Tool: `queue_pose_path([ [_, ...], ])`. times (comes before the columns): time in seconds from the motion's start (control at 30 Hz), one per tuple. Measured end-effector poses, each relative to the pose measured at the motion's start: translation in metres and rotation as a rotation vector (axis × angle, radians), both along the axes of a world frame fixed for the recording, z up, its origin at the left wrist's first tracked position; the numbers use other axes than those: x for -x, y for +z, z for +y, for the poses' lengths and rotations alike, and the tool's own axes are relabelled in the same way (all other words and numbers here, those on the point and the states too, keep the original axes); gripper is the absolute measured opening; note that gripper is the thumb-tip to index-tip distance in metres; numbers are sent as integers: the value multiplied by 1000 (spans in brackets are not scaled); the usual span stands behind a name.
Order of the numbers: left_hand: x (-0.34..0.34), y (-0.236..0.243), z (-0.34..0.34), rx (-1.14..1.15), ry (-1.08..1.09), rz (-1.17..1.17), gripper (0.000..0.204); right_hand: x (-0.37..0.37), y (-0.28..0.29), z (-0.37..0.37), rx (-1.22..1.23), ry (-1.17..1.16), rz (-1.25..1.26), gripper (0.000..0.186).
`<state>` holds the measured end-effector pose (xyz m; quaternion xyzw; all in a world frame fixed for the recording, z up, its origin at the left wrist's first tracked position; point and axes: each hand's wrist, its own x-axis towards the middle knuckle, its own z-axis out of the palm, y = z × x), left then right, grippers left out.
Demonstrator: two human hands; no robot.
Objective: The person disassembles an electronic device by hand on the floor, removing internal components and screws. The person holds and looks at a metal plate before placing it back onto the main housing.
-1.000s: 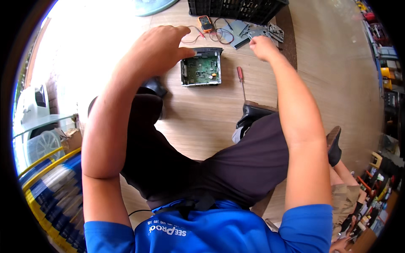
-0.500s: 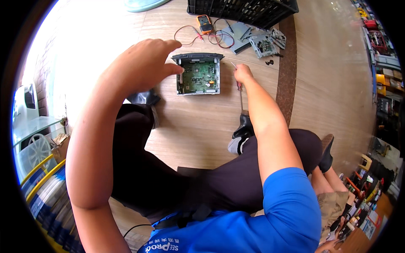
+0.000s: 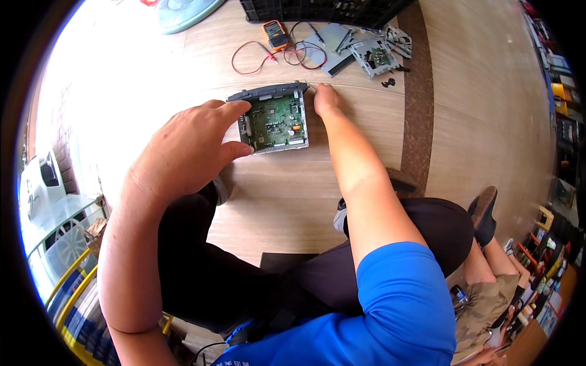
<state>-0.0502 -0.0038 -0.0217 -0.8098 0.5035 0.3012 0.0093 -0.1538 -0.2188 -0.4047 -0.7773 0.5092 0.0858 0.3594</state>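
My left hand [image 3: 183, 137] grips the left side of an open metal-cased electronic unit [image 3: 278, 122], which has a green circuit board inside and a dark front panel [image 3: 268, 91] along its far edge. Its fingers and thumb are at the unit's far-left and near-left corners. My right hand [image 3: 326, 97] is closed beside the unit's far-right corner, with a thin metal tool [image 3: 311, 86] in it, pointed at that corner; the tool's handle is hidden in the fingers.
Beyond the unit lie a multimeter [image 3: 276, 35] with leads, metal plates and a mechanism [image 3: 373, 58], and a black crate [image 3: 323, 9]. A blue-green round object [image 3: 186, 15] is at top left. Another person's legs [image 3: 494, 256] are at right, near shelves of tools.
My left hand has come down onto the unit and closed on its side; the unit now sits slightly tilted. My right hand has moved left from the metal parts to the unit's corner.
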Motion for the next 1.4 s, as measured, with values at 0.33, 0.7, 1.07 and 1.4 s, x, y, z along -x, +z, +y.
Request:
queue_pose_path([
  [0.33,7,-1,-5,36,-47,-18,49,44,35,-22,172,176,189,33],
  [0.7,3,-11,-5,-2,-45,7,51,67,19,-35,217,54,30,26],
  [1.07,6,-11,-5,-20,-43,28,52,55,7,-46,225,-139,-105,20],
  [1.4,6,-14,-1,49,-43,50,50,-1,-5,-55,-706,-996,-606,11],
])
